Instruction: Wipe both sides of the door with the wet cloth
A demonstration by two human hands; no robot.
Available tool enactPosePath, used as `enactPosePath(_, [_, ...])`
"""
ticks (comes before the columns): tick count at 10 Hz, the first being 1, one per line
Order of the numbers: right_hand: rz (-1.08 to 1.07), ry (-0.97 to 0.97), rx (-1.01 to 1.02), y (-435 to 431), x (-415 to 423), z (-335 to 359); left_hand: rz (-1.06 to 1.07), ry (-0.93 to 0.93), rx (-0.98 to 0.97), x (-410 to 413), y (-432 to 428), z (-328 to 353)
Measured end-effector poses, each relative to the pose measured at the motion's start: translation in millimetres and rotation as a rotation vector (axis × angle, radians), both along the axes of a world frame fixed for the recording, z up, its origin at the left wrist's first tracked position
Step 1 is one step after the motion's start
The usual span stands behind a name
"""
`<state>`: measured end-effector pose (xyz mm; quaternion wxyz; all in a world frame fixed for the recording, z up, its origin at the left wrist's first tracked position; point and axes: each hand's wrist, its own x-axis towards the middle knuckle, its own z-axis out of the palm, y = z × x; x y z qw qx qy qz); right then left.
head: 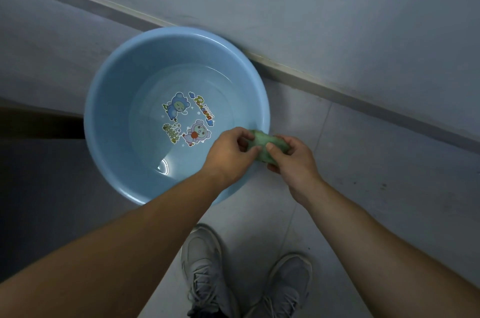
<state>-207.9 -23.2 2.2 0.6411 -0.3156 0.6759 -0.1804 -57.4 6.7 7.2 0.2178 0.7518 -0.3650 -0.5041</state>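
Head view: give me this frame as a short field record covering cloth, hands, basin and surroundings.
cloth: bunched green cloth, held above the basin's right rim
left hand: left hand grips the cloth's left end
right hand: right hand grips its right end
basin: round light-blue plastic basin on the floor, holding shallow clear water; cartoon stickers on its bottom
surroundings: pale tiled floor, grey sneakers

- Left forearm (117, 245) and right forearm (376, 237) are bare, as are left hand (230, 155) and right hand (294, 160).
- Grey mesh lace-up left sneaker (205, 265) and matching right sneaker (288, 284), with pale laces.
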Motion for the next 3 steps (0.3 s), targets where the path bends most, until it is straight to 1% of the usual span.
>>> enactPosePath(1, [0.016,0.007,0.031,0,-2,-7,0.021,-0.011,0.001,-3,1,-2])
enactPosePath(2, [0.054,0.064,0.034,-1,-1,0,0.015,-0.088,-0.035,-8,5,2])
enactPosePath(3, [-0.026,0.144,-0.009,-3,-8,13,0.061,-0.157,-0.025,-8,5,12])
